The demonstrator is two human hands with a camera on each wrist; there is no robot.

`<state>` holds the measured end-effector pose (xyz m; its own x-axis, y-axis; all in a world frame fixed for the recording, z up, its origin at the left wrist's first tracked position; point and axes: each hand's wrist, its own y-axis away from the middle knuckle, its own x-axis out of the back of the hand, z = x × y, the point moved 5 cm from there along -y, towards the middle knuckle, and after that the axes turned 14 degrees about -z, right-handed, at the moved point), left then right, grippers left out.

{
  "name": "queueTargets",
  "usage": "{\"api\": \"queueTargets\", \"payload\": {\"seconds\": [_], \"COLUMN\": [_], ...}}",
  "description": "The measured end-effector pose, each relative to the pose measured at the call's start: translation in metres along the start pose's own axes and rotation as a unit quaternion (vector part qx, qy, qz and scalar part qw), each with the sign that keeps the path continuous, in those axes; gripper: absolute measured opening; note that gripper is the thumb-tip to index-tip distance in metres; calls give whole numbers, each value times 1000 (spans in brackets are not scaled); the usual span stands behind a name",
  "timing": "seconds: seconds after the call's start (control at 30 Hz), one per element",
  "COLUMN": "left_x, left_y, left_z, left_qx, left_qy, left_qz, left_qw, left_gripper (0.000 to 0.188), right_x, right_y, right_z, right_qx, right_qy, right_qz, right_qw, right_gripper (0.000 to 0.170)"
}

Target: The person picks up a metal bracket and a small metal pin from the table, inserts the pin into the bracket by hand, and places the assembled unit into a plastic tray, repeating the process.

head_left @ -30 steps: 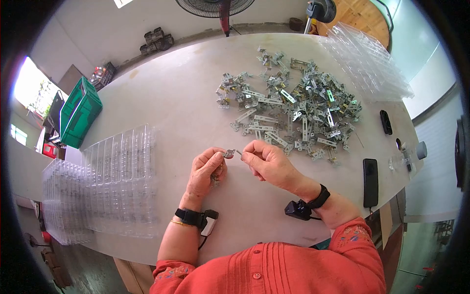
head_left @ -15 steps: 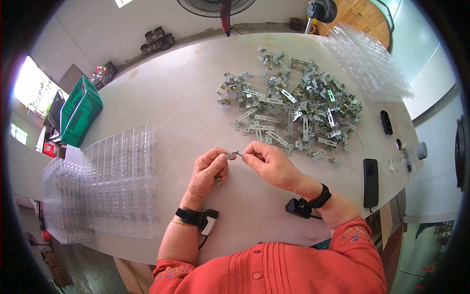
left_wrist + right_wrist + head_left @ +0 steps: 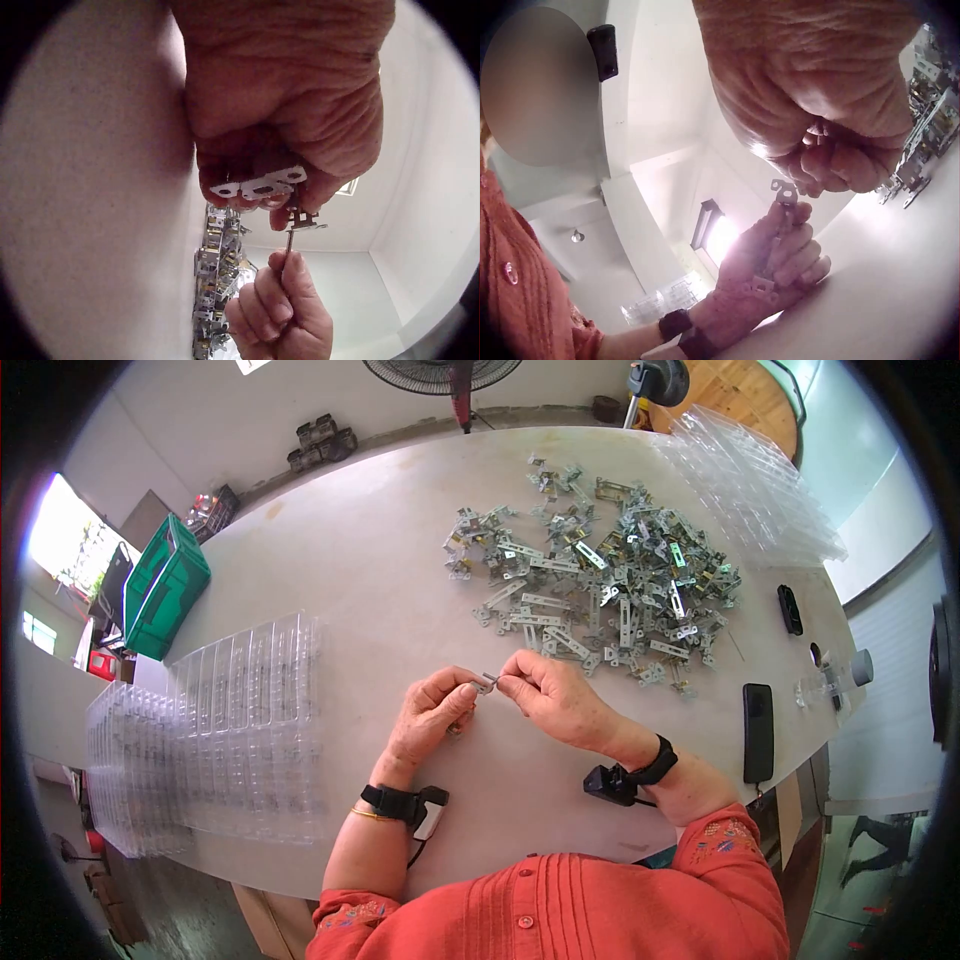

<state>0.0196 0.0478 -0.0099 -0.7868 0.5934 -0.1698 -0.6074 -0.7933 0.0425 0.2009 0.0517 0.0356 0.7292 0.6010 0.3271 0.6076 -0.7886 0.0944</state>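
My left hand (image 3: 432,718) grips a metal bracket, its plate with holes (image 3: 262,187) lying along the curled fingers in the left wrist view. The bracket's flat end tab (image 3: 784,191) sticks out past the thumb and forefinger. My right hand (image 3: 562,700) pinches a thin metal pin (image 3: 289,241) between thumb and forefinger. Its tip stands right at the bracket's end tab. The two hands are close together over the table, fingertips nearly meeting. In the right wrist view the pin is hidden behind the right hand's fingers.
A large heap of similar metal brackets (image 3: 620,580) lies beyond the right hand. Stacked clear plastic trays (image 3: 240,730) stand at the left, more clear plastic sheets (image 3: 750,490) at the back right. A green crate (image 3: 165,590) and a black phone-like device (image 3: 757,733) are at the sides.
My left hand has shifted slightly right, turning the bracket's end. The gap between bracket and pin seen a second ago has closed. My right hand has barely moved.
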Motion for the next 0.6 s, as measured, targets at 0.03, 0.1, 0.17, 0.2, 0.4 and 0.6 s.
{"api": "queueTargets", "payload": {"seconds": [0.03, 0.1, 0.17, 0.2, 0.4, 0.6], "left_x": [-1, -6, -6, -6, -7, -11], "left_y": [0, 0, 1, 1, 0, 0], "left_z": [1, 5, 6, 7, 1, 2], "left_qx": [0, 10, 13, 15, 31, 57], "left_qy": [0, -15, -30, -46, -30, -20], "left_qz": [1, -5, -8, -12, -30, -31], "left_qw": [1000, 1000, 999, 999, 999, 998], "left_gripper": [27, 28, 28, 28, 28, 31], "right_x": [-1, -3, -8, -8, -7, -8], "right_y": [-1, -1, -2, -3, -3, -4], "right_z": [3, 7, 12, 14, 11, 14], "right_qx": [-20, -40, -68, -68, -77, -78], "right_qy": [-33, -67, -183, -183, -244, -196], "right_qz": [-13, -26, -66, -66, -80, -72], "right_qw": [999, 997, 979, 979, 963, 975], "right_gripper": [14, 14, 17, 17, 18, 16]}}
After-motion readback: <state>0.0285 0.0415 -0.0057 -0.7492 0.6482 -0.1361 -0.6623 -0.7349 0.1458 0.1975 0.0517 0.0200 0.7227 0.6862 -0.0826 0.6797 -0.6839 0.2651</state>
